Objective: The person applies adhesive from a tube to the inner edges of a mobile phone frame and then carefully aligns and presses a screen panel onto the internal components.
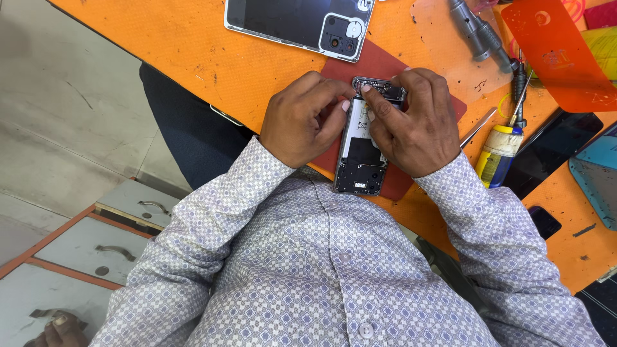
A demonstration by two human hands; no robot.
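Shirt (pixel 308 257), hands (pixel 360 122) on opened phone (pixel 361 160)

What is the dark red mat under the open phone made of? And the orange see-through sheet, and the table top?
The dark red mat looks like matte rubber or silicone: dull, no shine, lying flat. The orange see-through sheet seems to be thin glossy plastic, since things show through it. The table top looks like an orange laminate or painted board, scuffed and scratched; which one is unclear.

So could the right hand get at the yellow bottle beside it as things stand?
Probably yes. The right hand rests on the opened phone, and the yellow bottle stands just beyond its wrist on the orange table, with nothing between them.
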